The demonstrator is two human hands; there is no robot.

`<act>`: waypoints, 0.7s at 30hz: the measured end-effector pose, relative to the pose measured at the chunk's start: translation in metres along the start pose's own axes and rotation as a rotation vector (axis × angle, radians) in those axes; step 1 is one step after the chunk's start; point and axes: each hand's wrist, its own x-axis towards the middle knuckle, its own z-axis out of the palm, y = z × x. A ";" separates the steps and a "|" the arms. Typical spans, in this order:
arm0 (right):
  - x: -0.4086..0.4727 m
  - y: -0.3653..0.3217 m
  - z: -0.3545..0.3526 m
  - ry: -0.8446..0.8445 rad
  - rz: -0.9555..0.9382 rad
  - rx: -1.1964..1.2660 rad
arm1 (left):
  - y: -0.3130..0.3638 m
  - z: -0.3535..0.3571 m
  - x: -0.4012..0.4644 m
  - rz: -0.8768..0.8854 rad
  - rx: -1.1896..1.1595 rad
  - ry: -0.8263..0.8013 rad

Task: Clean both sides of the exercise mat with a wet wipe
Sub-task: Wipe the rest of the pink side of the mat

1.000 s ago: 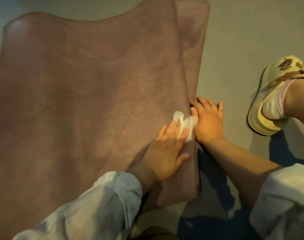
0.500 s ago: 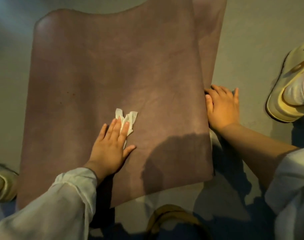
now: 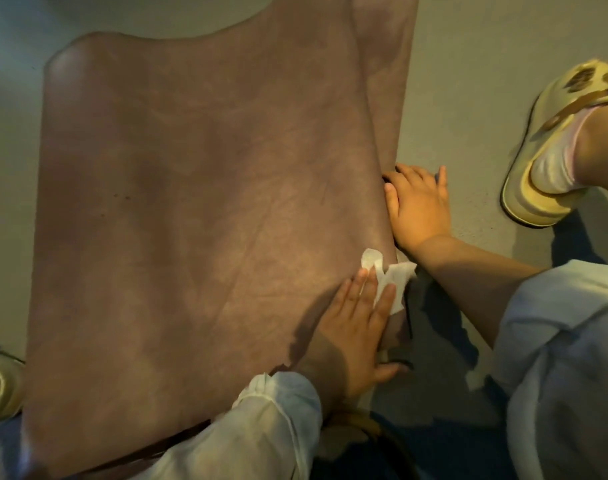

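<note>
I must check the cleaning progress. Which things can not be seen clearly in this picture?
- Exercise mat, head view: far end cut by the top edge; lower layer hidden by the folded-over part.
- Wet wipe: partly under the left hand.
- Right hand: fingertips hidden at the mat's edge.

Exercise mat (image 3: 198, 202) cut off at top — wet wipe (image 3: 389, 278) half-hidden.
</note>
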 end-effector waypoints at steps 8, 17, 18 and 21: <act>-0.013 -0.011 -0.005 -0.053 -0.040 -0.022 | -0.020 -0.029 -0.015 0.027 0.021 0.022; -0.013 -0.078 -0.048 -0.268 -0.024 0.647 | -0.061 -0.063 -0.073 -0.119 0.002 0.282; -0.013 -0.089 -0.052 -0.292 -0.043 0.659 | -0.068 -0.070 -0.080 -0.132 -0.030 0.330; -0.015 -0.121 -0.057 -0.384 -0.156 0.666 | -0.089 -0.092 -0.099 -0.145 0.013 0.433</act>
